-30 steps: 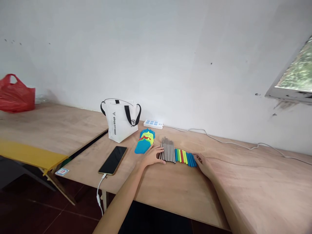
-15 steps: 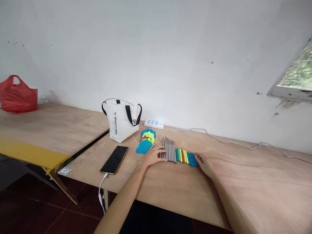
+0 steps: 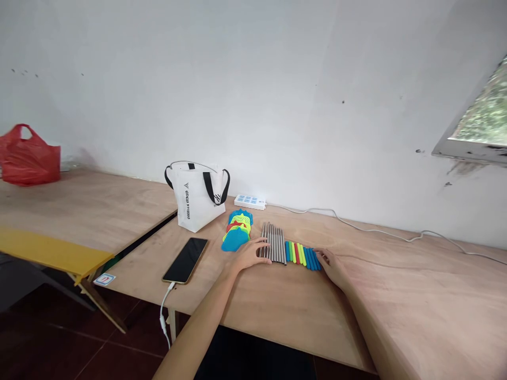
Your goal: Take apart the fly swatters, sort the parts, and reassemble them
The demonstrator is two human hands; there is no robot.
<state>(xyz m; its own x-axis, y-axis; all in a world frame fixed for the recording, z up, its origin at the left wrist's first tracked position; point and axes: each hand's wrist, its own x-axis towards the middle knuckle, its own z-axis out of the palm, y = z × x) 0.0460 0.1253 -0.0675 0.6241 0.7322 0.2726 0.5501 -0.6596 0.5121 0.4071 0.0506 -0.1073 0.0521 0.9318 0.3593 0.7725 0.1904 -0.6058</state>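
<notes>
Several grey metal rods (image 3: 279, 244) with tapered far ends lie side by side on the table. My left hand (image 3: 250, 254) rests at their left edge, its thumb and fingers apart and touching the outermost rods. Right of the rods runs a row of short coloured sticks (image 3: 297, 253) in blue, green, yellow and red. At the row's right end my right hand (image 3: 331, 266) lies with loosely bent fingers against the last blue sticks (image 3: 312, 259). Beyond my left hand is an overlapping stack of flat blue, yellow and red pieces (image 3: 237, 232), whose kind I cannot make out.
A smartphone (image 3: 185, 260) with a white charging cable (image 3: 162, 319) lies to the left. Behind it stands a white bag (image 3: 198, 203) with black handles. A power strip (image 3: 249, 201) sits by the wall, its cord trailing right. A red plastic bag (image 3: 30, 158) is on the neighbouring table.
The view has shifted very slightly. Both hands, the rods and the coloured sticks stay in the same places.
</notes>
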